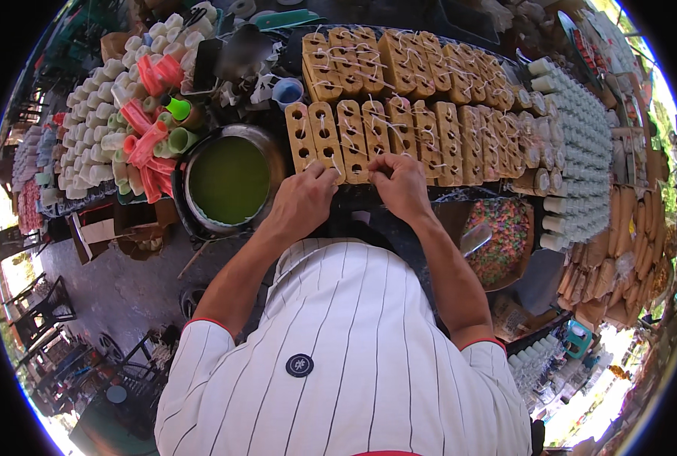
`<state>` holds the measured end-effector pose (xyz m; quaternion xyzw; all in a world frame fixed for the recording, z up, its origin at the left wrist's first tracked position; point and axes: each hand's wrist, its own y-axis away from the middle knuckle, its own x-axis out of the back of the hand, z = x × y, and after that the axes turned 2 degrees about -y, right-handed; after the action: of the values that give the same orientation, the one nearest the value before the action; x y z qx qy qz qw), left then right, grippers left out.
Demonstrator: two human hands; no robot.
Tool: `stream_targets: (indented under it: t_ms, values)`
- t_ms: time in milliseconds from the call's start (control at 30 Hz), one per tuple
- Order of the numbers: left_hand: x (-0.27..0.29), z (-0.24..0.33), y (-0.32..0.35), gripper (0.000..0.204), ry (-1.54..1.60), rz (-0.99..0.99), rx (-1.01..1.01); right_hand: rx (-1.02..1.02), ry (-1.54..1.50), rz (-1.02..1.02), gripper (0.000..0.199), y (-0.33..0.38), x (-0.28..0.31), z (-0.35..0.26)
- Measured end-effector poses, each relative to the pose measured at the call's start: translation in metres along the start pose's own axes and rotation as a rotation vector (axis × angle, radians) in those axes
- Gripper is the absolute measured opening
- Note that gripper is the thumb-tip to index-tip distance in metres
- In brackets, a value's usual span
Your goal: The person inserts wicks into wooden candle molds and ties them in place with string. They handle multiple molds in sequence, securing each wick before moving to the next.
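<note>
Two rows of tan blocks with round holes stand before me, many with thin white strings across their tops. My left hand is closed at the near end of the front row's leftmost blocks, fingertips pinched together. To its right, my right hand is also closed, thumb and forefinger pinched at the near end of a block. Whatever lies between the fingertips of either hand is too small to make out. The two leftmost front blocks show mostly bare holes.
A metal pot of green liquid stands at left. Beyond it are pink-red pieces and many pale cylinders. At right are a container of coloured bits, a clear scoop and rows of whitish cylinders.
</note>
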<state>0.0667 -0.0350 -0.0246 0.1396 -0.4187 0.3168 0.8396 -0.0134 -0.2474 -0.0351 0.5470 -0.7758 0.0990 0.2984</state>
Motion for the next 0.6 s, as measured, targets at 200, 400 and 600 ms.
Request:
stream_targets:
  t_ms: [200,400,600]
  values:
    - [-0.020,-0.002,-0.030,0.015,-0.014,-0.007,-0.061,0.057,-0.026,0.018,0.012,0.000,-0.002,0.006]
    - [-0.023,0.011,-0.052,0.015,-0.096,-0.154,0.100,0.004,-0.140,-0.019,0.018,-0.003,0.001,0.012]
    - [-0.026,0.018,-0.069,0.018,-0.134,-0.250,0.212,-0.067,-0.178,0.013,0.018,0.015,0.009,0.010]
